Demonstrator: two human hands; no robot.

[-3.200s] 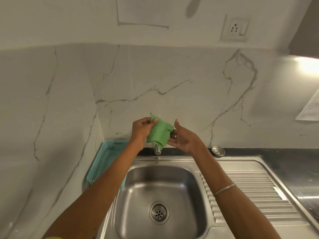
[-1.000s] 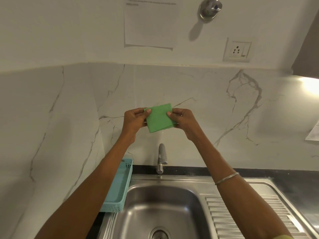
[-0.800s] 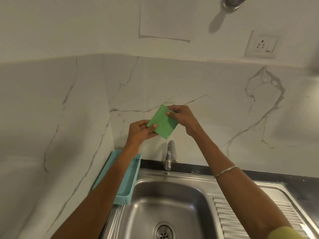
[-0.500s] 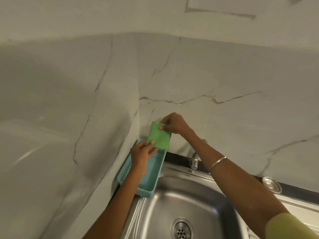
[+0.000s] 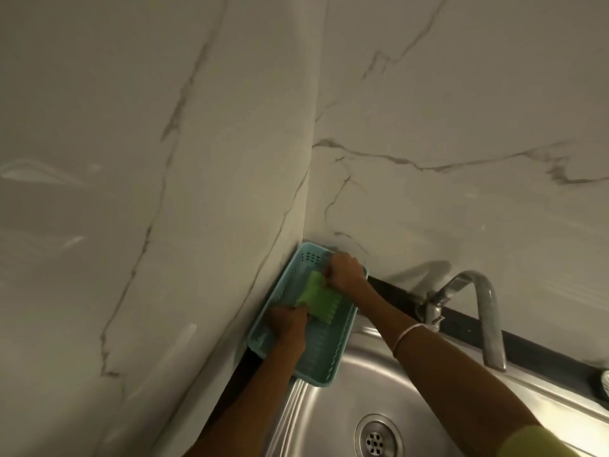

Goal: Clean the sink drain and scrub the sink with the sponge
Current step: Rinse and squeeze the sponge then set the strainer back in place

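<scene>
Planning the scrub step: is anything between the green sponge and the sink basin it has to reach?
Nothing visible. Both hands, left hand and right hand, hold the sponge inside the teal basket, which borders the sink; only the basket's low rim lies between.

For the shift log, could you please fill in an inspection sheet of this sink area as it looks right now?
Surface: steel sink, basin bare, drain uncovered.
Job's things: green sponge inside the basket, which sits in the wall corner at the sink's left edge.
Clutter: a round object, cut off at the right edge.
Grippers: left hand and right hand both grip the sponge.
Cables: nothing seen.
Surroundings: marble walls, tap behind the sink.
</scene>
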